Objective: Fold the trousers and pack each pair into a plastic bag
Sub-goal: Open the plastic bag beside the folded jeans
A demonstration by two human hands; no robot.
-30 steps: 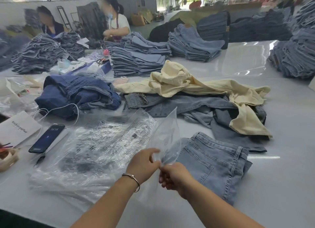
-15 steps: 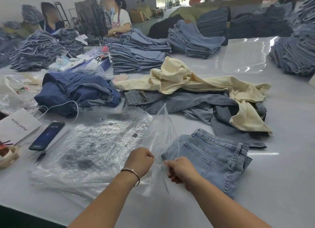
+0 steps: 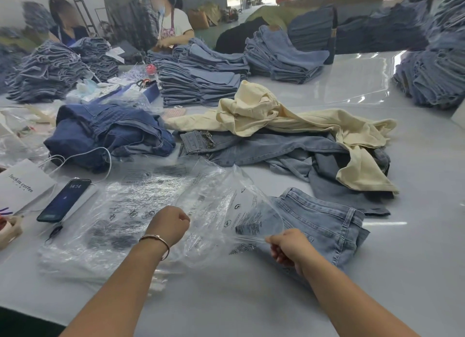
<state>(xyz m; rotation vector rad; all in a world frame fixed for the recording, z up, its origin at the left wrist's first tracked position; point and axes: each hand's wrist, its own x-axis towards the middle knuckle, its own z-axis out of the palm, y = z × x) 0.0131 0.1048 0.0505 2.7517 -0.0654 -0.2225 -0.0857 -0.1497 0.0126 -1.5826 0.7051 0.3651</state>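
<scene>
Head view. Pulled well apart now, where half a second ago nearly touching: left hand (image 3: 168, 225) and right hand (image 3: 289, 246), each clenched on one edge of the plastic bag (image 3: 241, 210). Mouth of the bag spread wide between them instead of pinched together in a narrow crease, with printed warning text stretched flat across the near film. Probably means the opening step is almost done and the bag ready to be slid over the denim; nothing inside it yet.

Just beyond and beside the right hand, partly under the stretched film: the folded trousers (image 3: 324, 226), light-wash denim, squared into a compact block with waistband and belt loops turned away from the wrist. Stiff, heavy weave, likely to hold its fold while being pushed in.

Under and to the outer side of the left hand: a stack of spare bags (image 3: 105, 226), thin, glossy, crinkled, clinging in slippery layers. Farther out past that hand, a phone (image 3: 64, 200) on a white cable.

Ahead of both hands, well apart: unfolded blue jeans (image 3: 264, 148) lying rumpled, with cream trousers (image 3: 289, 120) draped limp on top, softer and matte. Beyond the left hand, a dark navy bundle (image 3: 105, 132), bulky and rounded.

Smooth, shiny table (image 3: 415, 273) beneath everything.
</scene>
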